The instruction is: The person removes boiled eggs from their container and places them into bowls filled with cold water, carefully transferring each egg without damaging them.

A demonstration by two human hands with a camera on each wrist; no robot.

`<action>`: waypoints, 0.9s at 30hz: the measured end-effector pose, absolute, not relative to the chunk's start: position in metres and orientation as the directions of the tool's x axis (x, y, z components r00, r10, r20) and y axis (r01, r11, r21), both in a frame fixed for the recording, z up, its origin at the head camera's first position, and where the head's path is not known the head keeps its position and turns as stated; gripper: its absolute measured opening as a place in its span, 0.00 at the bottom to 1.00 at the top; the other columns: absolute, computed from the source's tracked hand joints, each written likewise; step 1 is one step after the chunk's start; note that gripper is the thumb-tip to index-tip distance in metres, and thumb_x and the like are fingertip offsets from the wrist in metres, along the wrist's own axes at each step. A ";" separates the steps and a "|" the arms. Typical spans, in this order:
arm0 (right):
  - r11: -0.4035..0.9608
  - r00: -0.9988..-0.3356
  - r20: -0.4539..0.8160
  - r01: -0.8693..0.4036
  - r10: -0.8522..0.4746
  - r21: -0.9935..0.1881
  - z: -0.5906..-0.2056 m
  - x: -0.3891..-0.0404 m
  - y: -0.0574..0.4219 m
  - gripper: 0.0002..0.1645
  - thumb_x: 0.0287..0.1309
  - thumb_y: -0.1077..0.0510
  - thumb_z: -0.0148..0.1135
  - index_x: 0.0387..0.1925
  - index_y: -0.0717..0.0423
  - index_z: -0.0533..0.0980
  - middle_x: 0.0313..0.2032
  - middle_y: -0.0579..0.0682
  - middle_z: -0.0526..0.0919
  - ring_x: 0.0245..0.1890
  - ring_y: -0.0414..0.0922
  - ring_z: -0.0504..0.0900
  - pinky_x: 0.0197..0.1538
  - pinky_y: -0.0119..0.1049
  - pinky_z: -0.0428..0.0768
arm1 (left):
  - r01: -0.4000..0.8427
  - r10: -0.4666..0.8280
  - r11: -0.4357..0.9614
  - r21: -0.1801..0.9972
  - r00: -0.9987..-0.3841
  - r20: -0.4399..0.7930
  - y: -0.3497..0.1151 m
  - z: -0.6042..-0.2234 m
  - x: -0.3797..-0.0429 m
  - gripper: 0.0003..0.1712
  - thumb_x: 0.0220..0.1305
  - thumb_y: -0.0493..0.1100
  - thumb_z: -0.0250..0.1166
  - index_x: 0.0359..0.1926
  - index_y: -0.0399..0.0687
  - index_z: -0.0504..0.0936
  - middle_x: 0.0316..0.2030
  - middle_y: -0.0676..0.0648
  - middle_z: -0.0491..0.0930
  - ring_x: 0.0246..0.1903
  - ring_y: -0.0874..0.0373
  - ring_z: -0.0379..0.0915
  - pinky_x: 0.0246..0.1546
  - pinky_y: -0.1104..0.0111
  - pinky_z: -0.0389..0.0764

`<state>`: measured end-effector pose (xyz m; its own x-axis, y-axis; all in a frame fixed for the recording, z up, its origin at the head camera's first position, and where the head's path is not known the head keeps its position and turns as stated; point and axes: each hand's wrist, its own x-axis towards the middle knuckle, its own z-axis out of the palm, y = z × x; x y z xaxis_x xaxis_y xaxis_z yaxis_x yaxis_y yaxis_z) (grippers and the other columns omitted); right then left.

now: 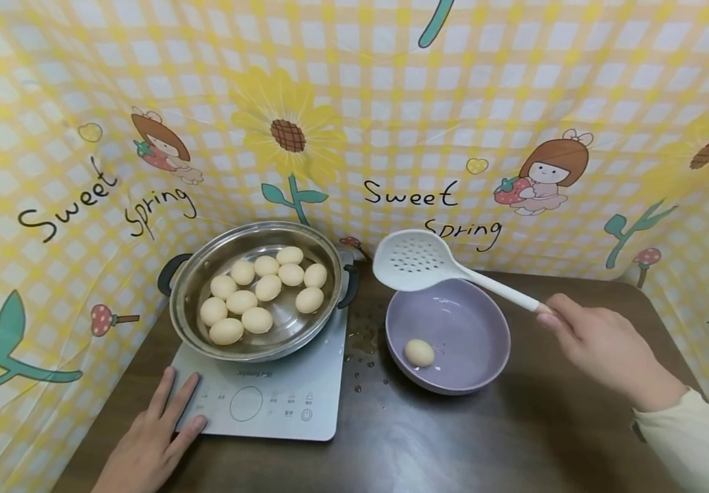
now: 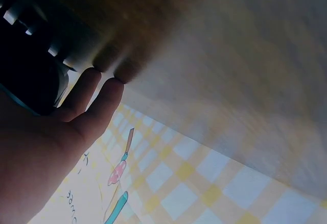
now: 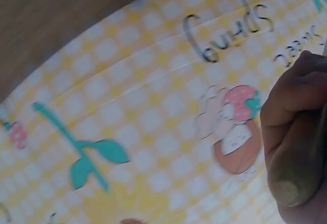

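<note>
While right hand curls round skimmer | left hand, fingers spread, touches cooktop | cloth reads "Sweet Spring"

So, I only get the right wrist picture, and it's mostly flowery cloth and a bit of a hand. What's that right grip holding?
Observer: The right grip holds a white slotted spoon.
Operator: Cool! Is there any food anywhere? I can't see any!
Observer: Yes, I count twelve eggs inside the metal pot.
Operator: Wow, that's loads! Are there any that aren't in the pot?
Observer: Yes, a single egg lies in the purple bowl.
</note>
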<state>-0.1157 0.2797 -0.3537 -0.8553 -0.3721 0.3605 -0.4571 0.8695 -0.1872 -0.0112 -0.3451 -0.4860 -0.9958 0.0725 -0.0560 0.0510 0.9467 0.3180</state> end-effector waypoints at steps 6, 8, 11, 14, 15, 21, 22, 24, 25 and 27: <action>0.828 -0.819 0.391 -0.522 -0.420 -0.205 -0.338 -0.131 0.236 0.07 0.68 0.55 0.66 0.38 0.46 0.73 0.17 0.36 0.61 0.16 0.38 0.63 0.20 0.38 0.63 | 0.052 0.070 0.947 0.317 -0.996 -0.046 -0.346 -0.483 -0.010 0.41 0.78 0.60 0.52 0.81 0.49 0.50 0.79 0.33 0.33 0.55 0.15 0.61 0.40 0.30 0.69; 0.811 -0.791 0.421 -0.555 -0.444 -0.186 -0.335 -0.136 0.219 0.09 0.65 0.56 0.68 0.36 0.47 0.73 0.17 0.36 0.61 0.16 0.37 0.63 0.20 0.38 0.63 | 0.048 0.067 0.946 0.320 -0.997 -0.048 -0.346 -0.483 -0.010 0.41 0.78 0.60 0.52 0.81 0.50 0.50 0.79 0.34 0.33 0.56 0.15 0.61 0.41 0.30 0.69; 0.786 -0.738 0.468 -0.604 -0.486 -0.135 -0.334 -0.144 0.196 0.11 0.64 0.55 0.68 0.35 0.48 0.72 0.17 0.36 0.62 0.14 0.37 0.64 0.17 0.38 0.63 | 0.049 0.069 0.943 0.328 -0.996 -0.052 -0.346 -0.484 -0.009 0.41 0.78 0.60 0.52 0.81 0.49 0.51 0.78 0.33 0.34 0.55 0.14 0.61 0.40 0.29 0.69; 0.771 -0.682 0.520 -0.634 -0.514 -0.069 -0.334 -0.153 0.177 0.11 0.64 0.54 0.67 0.33 0.49 0.71 0.16 0.38 0.64 0.12 0.40 0.66 0.14 0.39 0.63 | 0.050 0.073 0.943 0.329 -0.996 -0.058 -0.346 -0.484 -0.009 0.40 0.77 0.60 0.53 0.80 0.47 0.52 0.78 0.31 0.36 0.55 0.13 0.61 0.40 0.29 0.69; 0.765 -0.663 0.535 -0.642 -0.523 -0.047 -0.335 -0.157 0.171 0.11 0.64 0.54 0.66 0.33 0.50 0.71 0.16 0.39 0.64 0.11 0.42 0.67 0.14 0.40 0.63 | 0.050 0.074 0.943 0.329 -0.995 -0.060 -0.346 -0.485 -0.009 0.40 0.77 0.59 0.53 0.80 0.47 0.52 0.78 0.31 0.36 0.55 0.13 0.61 0.40 0.29 0.69; 0.735 -0.577 0.576 -0.676 -0.579 0.063 -0.335 -0.176 0.148 0.08 0.64 0.54 0.65 0.36 0.50 0.74 0.18 0.44 0.70 0.12 0.46 0.70 0.11 0.40 0.60 | 0.037 0.063 0.945 0.325 -0.996 -0.068 -0.346 -0.485 -0.009 0.40 0.77 0.60 0.53 0.80 0.46 0.52 0.78 0.31 0.35 0.55 0.13 0.61 0.41 0.29 0.69; 0.727 -0.562 0.577 -0.682 -0.593 0.082 -0.335 -0.178 0.145 0.08 0.63 0.54 0.66 0.36 0.50 0.74 0.18 0.45 0.70 0.12 0.45 0.70 0.11 0.39 0.60 | 0.035 0.061 0.945 0.325 -0.996 -0.070 -0.345 -0.485 -0.009 0.40 0.78 0.60 0.52 0.80 0.46 0.52 0.78 0.31 0.35 0.55 0.13 0.61 0.41 0.29 0.69; 0.712 -0.538 0.575 -0.693 -0.617 0.115 -0.336 -0.182 0.140 0.09 0.64 0.54 0.65 0.35 0.51 0.74 0.17 0.46 0.70 0.12 0.46 0.69 0.11 0.39 0.60 | 0.034 0.060 0.944 0.327 -0.996 -0.072 -0.345 -0.484 -0.009 0.41 0.78 0.60 0.52 0.80 0.47 0.52 0.78 0.31 0.35 0.55 0.13 0.61 0.41 0.29 0.69; 0.704 -0.527 0.573 -0.699 -0.628 0.127 -0.336 -0.184 0.138 0.09 0.65 0.54 0.65 0.35 0.52 0.73 0.17 0.47 0.69 0.12 0.46 0.69 0.11 0.39 0.61 | 0.033 0.060 0.944 0.329 -0.996 -0.071 -0.345 -0.484 -0.009 0.41 0.78 0.60 0.52 0.80 0.47 0.52 0.78 0.31 0.35 0.55 0.13 0.61 0.41 0.29 0.69; 0.696 -0.517 0.570 -0.704 -0.638 0.141 -0.336 -0.186 0.134 0.10 0.66 0.54 0.64 0.34 0.53 0.72 0.16 0.48 0.68 0.11 0.46 0.68 0.11 0.39 0.62 | 0.032 0.058 0.943 0.330 -0.996 -0.069 -0.344 -0.483 -0.009 0.41 0.77 0.60 0.53 0.80 0.47 0.52 0.78 0.32 0.35 0.56 0.13 0.60 0.41 0.29 0.69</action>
